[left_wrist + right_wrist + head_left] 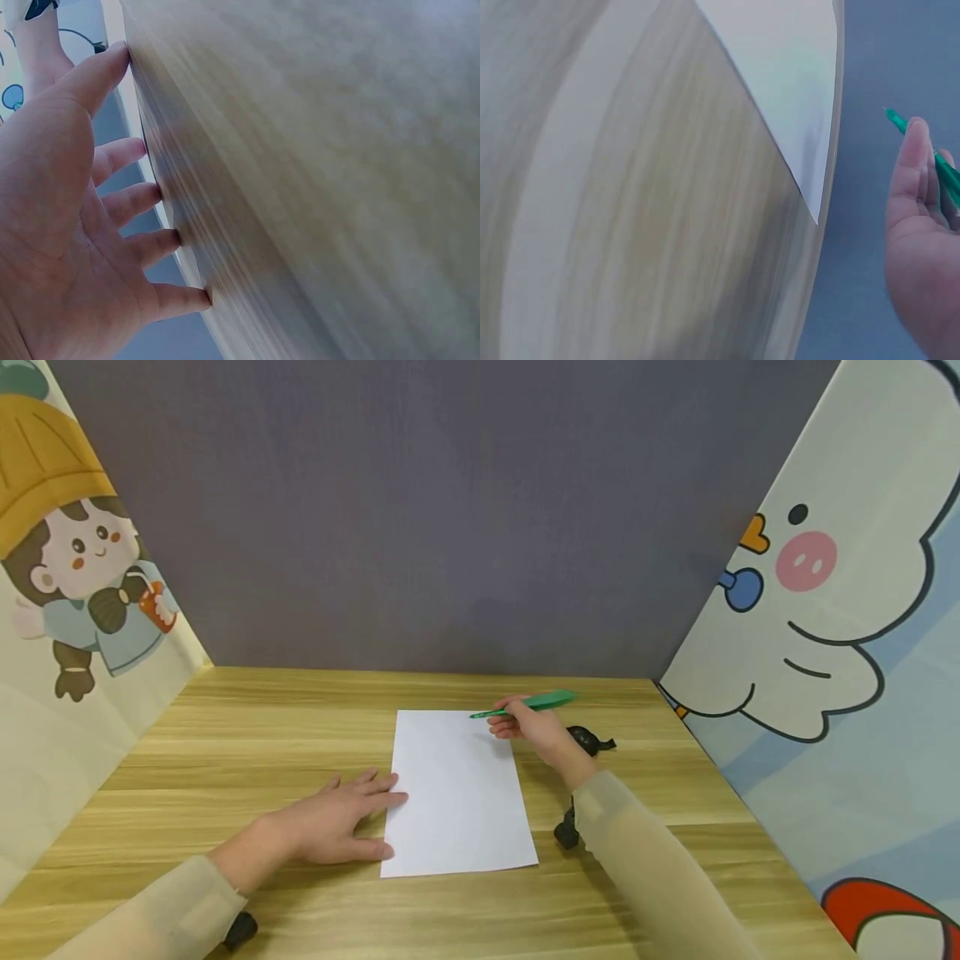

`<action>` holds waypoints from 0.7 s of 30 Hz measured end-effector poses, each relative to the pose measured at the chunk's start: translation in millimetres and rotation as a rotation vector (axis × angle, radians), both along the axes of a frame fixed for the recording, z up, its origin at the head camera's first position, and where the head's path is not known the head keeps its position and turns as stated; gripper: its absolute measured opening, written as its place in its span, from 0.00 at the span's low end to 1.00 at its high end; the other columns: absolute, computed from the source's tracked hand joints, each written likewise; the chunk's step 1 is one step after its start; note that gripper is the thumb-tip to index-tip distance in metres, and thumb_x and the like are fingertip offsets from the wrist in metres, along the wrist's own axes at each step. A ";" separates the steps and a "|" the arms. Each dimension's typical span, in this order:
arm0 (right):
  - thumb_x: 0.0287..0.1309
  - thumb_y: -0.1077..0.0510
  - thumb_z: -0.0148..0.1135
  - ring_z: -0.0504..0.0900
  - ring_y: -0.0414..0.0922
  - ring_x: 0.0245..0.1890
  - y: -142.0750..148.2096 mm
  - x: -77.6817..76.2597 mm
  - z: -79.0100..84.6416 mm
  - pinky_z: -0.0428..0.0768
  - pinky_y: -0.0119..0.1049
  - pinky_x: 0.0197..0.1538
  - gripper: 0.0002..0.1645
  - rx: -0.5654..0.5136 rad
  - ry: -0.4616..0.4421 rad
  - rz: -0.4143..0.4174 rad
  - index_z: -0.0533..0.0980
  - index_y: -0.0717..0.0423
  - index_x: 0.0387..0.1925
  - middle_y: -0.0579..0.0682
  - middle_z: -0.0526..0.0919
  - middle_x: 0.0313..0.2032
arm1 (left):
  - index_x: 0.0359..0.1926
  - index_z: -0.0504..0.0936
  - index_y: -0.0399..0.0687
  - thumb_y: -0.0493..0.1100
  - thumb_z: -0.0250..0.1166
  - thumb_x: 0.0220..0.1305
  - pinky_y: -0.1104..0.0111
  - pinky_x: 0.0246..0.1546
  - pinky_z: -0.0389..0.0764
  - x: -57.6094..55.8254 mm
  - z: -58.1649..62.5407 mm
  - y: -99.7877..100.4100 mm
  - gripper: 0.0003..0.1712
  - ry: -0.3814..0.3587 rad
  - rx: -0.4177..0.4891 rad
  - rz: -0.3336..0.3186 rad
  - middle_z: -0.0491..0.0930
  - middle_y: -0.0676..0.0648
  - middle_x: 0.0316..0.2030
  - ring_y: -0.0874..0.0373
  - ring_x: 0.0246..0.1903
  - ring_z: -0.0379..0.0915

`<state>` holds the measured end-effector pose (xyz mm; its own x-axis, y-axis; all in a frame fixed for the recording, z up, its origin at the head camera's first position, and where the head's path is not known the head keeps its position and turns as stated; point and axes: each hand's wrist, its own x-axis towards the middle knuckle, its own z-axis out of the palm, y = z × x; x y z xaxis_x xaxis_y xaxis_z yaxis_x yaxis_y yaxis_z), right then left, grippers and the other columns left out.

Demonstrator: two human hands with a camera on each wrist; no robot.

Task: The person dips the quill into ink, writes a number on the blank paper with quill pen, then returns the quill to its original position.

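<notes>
A blank white sheet of paper (457, 802) lies upright on the wooden table. My left hand (341, 818) has its fingers spread at the left edge of the paper, thumb and fingertips on or beside that edge. In the left wrist view the fingertips of the left hand (97, 225) touch down on the surface. Over the top right corner of the paper, my right hand (528, 727) pinches a green pen (551, 699) with a leaf- or feather-shaped end. The pen's tip points left, and in the right wrist view the pen (946, 178) appears raised off the paper.
The wooden table (247, 735) carries the paper. A dark grey panel (435, 527) stands behind it. Cartoon-printed walls (840, 693) rise at both sides. Black wrist-worn devices (583, 741) show beside the right forearm, and another black piece (242, 931) sits by the left sleeve.
</notes>
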<state>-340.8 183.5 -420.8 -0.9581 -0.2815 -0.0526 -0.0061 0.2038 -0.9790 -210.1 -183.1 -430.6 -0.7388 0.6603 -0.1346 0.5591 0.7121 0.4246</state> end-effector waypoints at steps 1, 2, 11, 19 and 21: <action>0.87 0.53 0.43 0.93 0.48 0.48 -2.4 -0.8 -0.7 0.90 0.50 0.62 0.25 -0.001 0.000 -0.001 0.79 0.66 0.64 0.68 0.88 0.57 | 0.84 0.68 0.53 0.74 0.64 0.74 0.19 0.75 0.50 -0.1 0.0 0.0 0.49 0.001 0.000 -0.001 0.56 0.41 0.87 0.30 0.86 0.47; 0.87 0.53 0.44 0.93 0.47 0.47 -4.7 -1.7 -1.4 0.90 0.48 0.61 0.25 -0.005 -0.003 -0.006 0.79 0.66 0.63 0.69 0.88 0.57 | 0.84 0.68 0.53 0.73 0.64 0.74 0.19 0.75 0.50 -0.2 -0.1 0.0 0.49 0.002 0.001 -0.001 0.56 0.41 0.87 0.30 0.86 0.47; 0.85 0.54 0.48 0.93 0.43 0.41 -20.3 -8.8 -8.7 0.92 0.42 0.54 0.23 -0.036 -0.039 -0.042 0.81 0.66 0.61 0.65 0.91 0.52 | 0.84 0.68 0.52 0.73 0.65 0.74 0.18 0.75 0.50 -0.2 -0.1 -0.4 0.49 0.012 0.003 -0.002 0.57 0.40 0.87 0.29 0.86 0.48; 0.85 0.54 0.50 0.93 0.42 0.41 -28.1 -8.4 -10.5 0.92 0.38 0.52 0.23 -0.052 -0.063 -0.063 0.80 0.67 0.62 0.65 0.91 0.52 | 0.84 0.69 0.53 0.73 0.65 0.74 0.18 0.75 0.50 0.0 0.5 -0.2 0.49 0.009 0.003 0.000 0.57 0.40 0.87 0.29 0.86 0.48; 0.85 0.54 0.50 0.93 0.42 0.41 -29.8 -8.6 -10.3 0.92 0.38 0.52 0.23 -0.050 -0.066 -0.068 0.80 0.68 0.63 0.65 0.91 0.52 | 0.84 0.68 0.53 0.73 0.65 0.74 0.18 0.75 0.50 0.1 0.7 -0.2 0.49 0.009 0.002 -0.001 0.57 0.40 0.87 0.29 0.86 0.48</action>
<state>-349.4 153.7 -431.1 -0.9700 -0.2202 -0.1032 0.0703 0.1521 -0.9859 -210.1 -183.3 -429.9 -0.7392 0.6616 -0.1261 0.5640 0.7104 0.4210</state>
